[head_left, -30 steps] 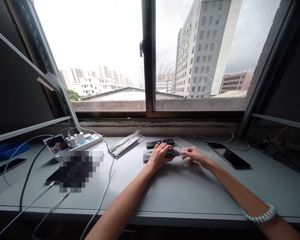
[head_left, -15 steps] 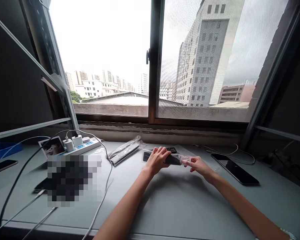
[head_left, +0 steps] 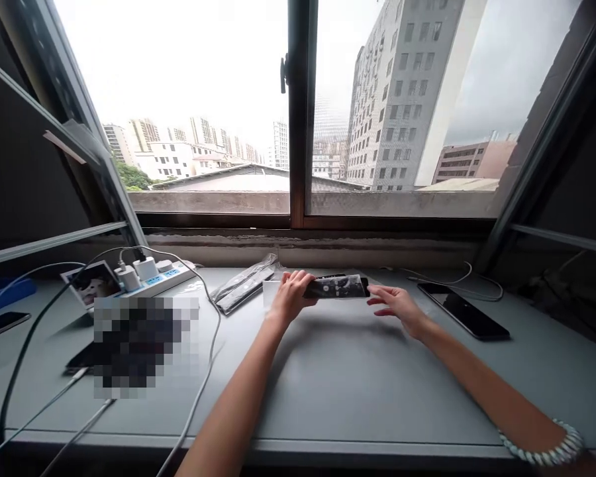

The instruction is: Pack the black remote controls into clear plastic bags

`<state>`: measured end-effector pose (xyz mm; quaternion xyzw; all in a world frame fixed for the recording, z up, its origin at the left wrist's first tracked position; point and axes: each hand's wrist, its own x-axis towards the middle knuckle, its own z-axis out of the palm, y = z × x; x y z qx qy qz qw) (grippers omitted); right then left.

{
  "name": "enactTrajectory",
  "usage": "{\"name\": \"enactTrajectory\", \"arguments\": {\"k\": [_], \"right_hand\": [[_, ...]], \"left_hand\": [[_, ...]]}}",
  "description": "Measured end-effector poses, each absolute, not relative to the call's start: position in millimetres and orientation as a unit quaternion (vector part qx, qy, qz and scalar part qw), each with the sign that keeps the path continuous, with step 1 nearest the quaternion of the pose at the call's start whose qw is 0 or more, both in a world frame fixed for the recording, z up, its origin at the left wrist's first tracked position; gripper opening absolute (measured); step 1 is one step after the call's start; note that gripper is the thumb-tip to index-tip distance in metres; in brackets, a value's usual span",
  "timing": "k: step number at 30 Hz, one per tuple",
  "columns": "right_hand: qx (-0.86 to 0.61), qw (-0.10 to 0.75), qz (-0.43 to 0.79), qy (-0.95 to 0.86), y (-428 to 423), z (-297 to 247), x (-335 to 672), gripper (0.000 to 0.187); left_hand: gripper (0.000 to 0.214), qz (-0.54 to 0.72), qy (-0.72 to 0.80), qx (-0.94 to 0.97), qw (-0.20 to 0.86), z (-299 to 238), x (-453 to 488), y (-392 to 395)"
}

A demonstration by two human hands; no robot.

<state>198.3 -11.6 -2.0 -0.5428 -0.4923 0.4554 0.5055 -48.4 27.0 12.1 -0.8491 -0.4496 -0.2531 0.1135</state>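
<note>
My left hand [head_left: 289, 298] is closed around the left end of a black remote control in a clear plastic bag [head_left: 338, 287], held level a little above the grey desk [head_left: 347, 384]. My right hand [head_left: 396, 306] hovers at the bag's right end with fingers spread, holding nothing. Another bagged remote [head_left: 242, 289] lies to the left on the desk. Behind the raised one a further dark remote is mostly hidden.
A black phone [head_left: 463, 310] with a white cable lies at the right. At the left are a white power strip [head_left: 153, 277] with chargers, a small photo card [head_left: 90, 282], several cables, a blurred patch and a phone [head_left: 0, 324]. The window sill runs behind.
The bagged remote has risen off the desk in my left hand. My right hand has let go of the bag's end and opened.
</note>
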Motion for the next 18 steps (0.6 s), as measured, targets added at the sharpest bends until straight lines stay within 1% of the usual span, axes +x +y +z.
{"name": "enactTrajectory", "arguments": {"k": [3,6,8,10,14,18], "right_hand": [[-0.537,0.559,0.481,-0.411,-10.2,-0.4,199.3,0.032],[-0.517,0.599,0.506,-0.343,-9.0,2.2,201.8,0.026],[-0.513,0.627,0.500,-0.305,-7.4,3.1,205.7,0.022],[-0.520,0.650,0.484,-0.269,-5.0,2.5,210.8,0.024],[-0.530,0.660,0.475,-0.242,-0.6,-1.6,219.1,0.034],[-0.528,0.655,0.484,-0.241,0.3,-4.2,220.0,0.038]], "left_hand": [[0.030,-0.275,-0.477,-0.829,0.098,10.5,-47.1,25.1],[0.026,-0.281,-0.483,-0.825,0.080,7.2,-40.6,21.1],[0.021,-0.278,-0.490,-0.824,0.065,4.5,-35.9,18.4],[0.017,-0.274,-0.497,-0.821,0.062,2.5,-32.5,16.1],[0.022,-0.265,-0.528,-0.803,0.082,3.5,-30.5,13.5],[0.025,-0.283,-0.572,-0.766,0.075,6.4,-32.5,13.7]]}}
